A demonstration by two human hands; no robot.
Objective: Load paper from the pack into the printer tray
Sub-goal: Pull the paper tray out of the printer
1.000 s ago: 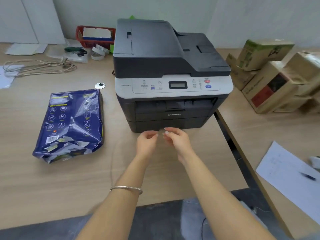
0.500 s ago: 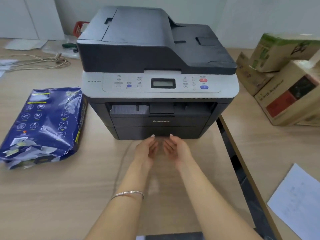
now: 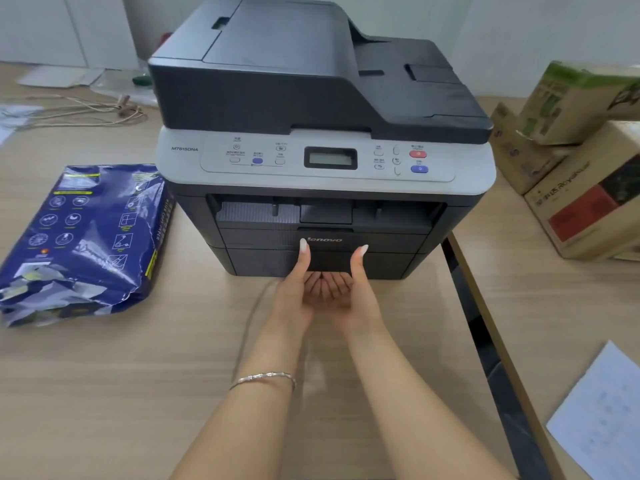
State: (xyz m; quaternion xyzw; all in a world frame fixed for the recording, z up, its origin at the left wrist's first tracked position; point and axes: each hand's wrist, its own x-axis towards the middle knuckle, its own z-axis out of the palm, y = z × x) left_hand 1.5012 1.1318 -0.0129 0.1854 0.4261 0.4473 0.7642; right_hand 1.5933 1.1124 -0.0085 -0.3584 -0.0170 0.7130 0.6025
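Observation:
A dark grey and white printer (image 3: 311,81) stands on the wooden table. Its paper tray (image 3: 263,263) is the closed bottom drawer at the front. My left hand (image 3: 298,289) and my right hand (image 3: 349,289) are side by side, palms up, at the middle of the tray front. Their fingers hook under the tray's lower edge and both thumbs press on its face. A blue paper pack (image 3: 86,237), torn open at its near end, lies flat to the left of the printer.
Cardboard boxes (image 3: 581,202) are stacked on a second table at the right. A dark gap (image 3: 478,327) separates the two tables. A white sheet (image 3: 602,417) lies at the near right. Coiled cord (image 3: 86,109) sits at the far left.
Both hands turned palms up and reached forward from the tabletop to the tray front, where they now grip it. The view has drawn closer to the printer.

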